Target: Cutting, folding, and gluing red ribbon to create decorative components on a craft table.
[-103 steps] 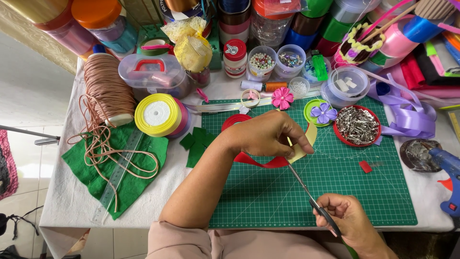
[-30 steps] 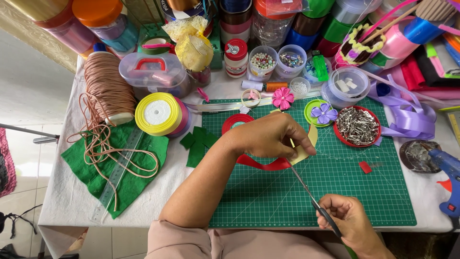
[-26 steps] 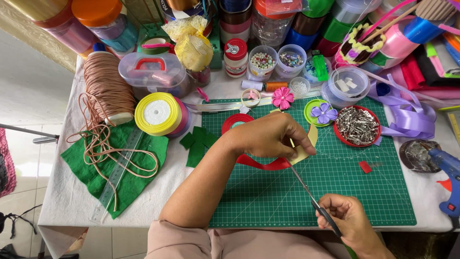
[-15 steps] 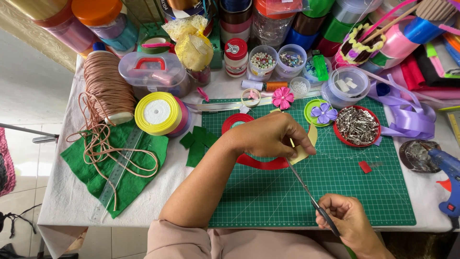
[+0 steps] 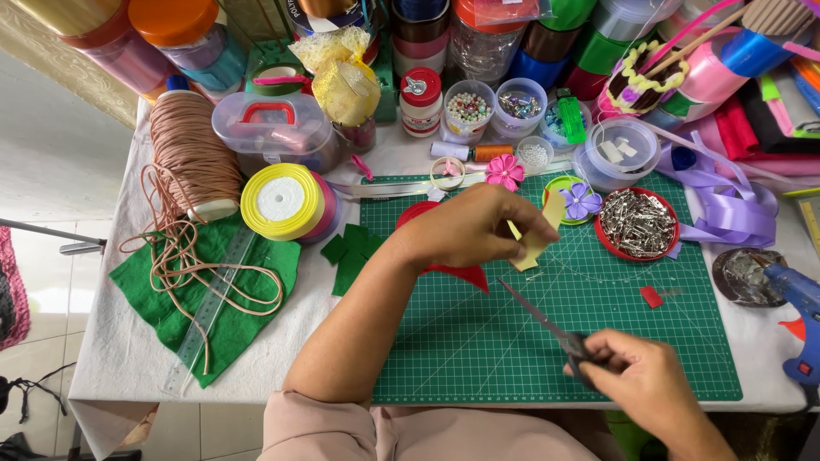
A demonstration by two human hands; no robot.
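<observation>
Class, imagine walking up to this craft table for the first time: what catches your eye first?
At centre, over the green cutting mat, the left hand pinches a pale yellow ribbon strip while the right hand holds scissors. A yellow ribbon spool sits left; a red dish of pins sits right.

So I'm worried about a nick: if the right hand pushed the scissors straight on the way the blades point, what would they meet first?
Probably the cream ribbon piece pinched in the left hand; the scissors in the right hand aim at it, with the left fingers close behind. Depth is unclear.
</observation>
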